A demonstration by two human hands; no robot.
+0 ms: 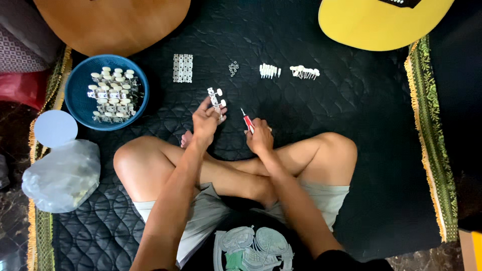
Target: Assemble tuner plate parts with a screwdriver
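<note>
Head view, looking down at crossed legs on a black quilted mat (301,100). Left hand (206,123), centre frame, pinching a strip of white-knobbed tuning pegs (217,99); right hand (259,136) just beside, clenched around a red-handled screwdriver (247,120). Blue bowl (80,80) of more pegs at upper left.

A black quilted mat (326,100) bears a blue bowl (75,95) and white pegs (269,71).

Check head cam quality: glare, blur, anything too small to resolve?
Head view: even, soft light with no harsh shadows; slight sheen on the yellow guitar body. Left hand and right hand are sharp, but the small washers are too small to resolve. Edges bow slightly from the wide angle.
</note>
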